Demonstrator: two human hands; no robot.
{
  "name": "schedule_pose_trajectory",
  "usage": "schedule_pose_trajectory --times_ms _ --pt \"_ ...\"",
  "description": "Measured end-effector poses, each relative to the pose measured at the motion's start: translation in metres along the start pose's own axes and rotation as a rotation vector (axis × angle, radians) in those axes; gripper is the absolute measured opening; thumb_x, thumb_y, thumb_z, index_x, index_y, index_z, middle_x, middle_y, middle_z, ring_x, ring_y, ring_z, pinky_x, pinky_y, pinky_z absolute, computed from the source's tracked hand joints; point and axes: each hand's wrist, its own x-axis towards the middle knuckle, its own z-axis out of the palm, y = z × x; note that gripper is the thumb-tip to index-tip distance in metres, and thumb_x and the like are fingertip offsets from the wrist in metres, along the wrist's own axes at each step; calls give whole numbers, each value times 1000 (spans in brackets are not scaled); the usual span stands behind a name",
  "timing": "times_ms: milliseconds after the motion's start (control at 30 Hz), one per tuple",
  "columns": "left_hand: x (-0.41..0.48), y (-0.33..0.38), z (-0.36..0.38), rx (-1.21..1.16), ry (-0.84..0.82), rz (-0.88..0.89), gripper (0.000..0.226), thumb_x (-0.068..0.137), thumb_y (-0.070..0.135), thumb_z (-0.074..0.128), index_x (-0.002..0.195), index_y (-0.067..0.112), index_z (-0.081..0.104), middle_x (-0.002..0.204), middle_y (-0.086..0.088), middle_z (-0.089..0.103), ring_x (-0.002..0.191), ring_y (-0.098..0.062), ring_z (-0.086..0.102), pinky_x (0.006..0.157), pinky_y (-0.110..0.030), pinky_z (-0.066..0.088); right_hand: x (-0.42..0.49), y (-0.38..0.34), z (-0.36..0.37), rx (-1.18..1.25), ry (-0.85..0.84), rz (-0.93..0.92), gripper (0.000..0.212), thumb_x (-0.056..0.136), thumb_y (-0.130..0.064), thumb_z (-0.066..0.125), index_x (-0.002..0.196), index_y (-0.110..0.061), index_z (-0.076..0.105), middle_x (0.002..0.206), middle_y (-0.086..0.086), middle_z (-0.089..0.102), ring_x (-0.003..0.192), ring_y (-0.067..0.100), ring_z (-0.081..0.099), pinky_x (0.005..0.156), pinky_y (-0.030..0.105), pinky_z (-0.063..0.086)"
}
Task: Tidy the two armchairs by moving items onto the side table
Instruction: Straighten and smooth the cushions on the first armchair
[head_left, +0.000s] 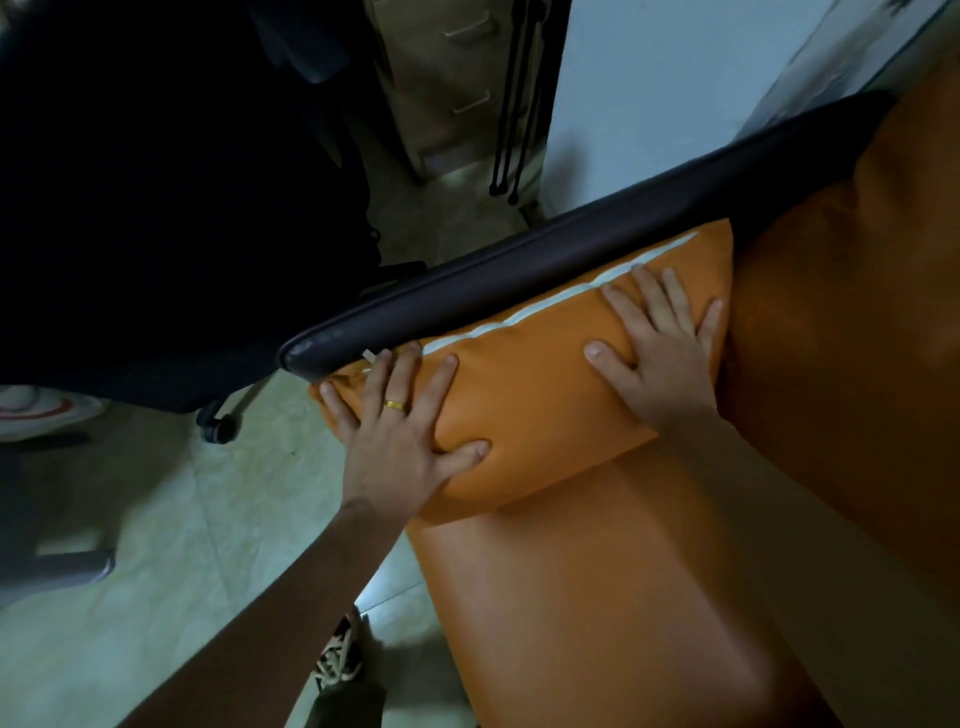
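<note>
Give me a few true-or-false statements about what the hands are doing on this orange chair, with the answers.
1. The left hand and the right hand both lie on the orange cushion, fingers spread. True.
2. The gold ring is on the right hand. False: it is on a finger of the left hand.
3. The orange cushion lies on the floor. False: it lies on the armchair seat, up against the dark armrest.
4. A black office chair on wheels stands on the far side of the dark armrest. True.
</note>
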Motion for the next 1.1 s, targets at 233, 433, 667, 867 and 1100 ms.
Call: schedule_pose_trajectory --times_ms 233,433,667,867,1100 --pt "7 13 -28 60 -140 -10 92 82 89 24 158 38 13 165 -2 19 153 -30 13 112 -76 5 9 -3 -23 40 -96 71 70 86 -75 37 149 -46 36 166 -12 21 155 12 2 119 61 -11" --pt "25 55 -32 17 -81 135 99 85 81 34 160 18 21 167 -10 22 154 -32 18 125 -46 2 -5 -64 -24 -27 -139 -284 62 94 -59 35 151 -35 42 162 -6 35 154 19 19 123 59 0" --pt "-5 -28 -27 -9 3 164 79 92 77 32 156 31 33 164 -4 30 151 -29 27 124 -45 8 13 -6 -21 20 -13 -21 52 103 -50 29 153 -37 39 165 -1 30 155 22 13 125 48 0" --pt "-41 9 -23 -136 34 -100 74 96 65 41 160 33 19 170 -7 6 156 -30 -6 123 -54 0 -22 -52 -10 304 127 599 66 101 -48 38 161 -32 17 171 2 -2 156 23 -8 123 58 -2" --pt "-41 31 31 37 119 282 80 89 58 56 159 35 22 170 0 7 156 -22 -7 121 -51 -8 -40 -80 23 546 333 811 72 94 -59 36 160 -37 15 170 -6 0 156 17 -4 116 69 5"
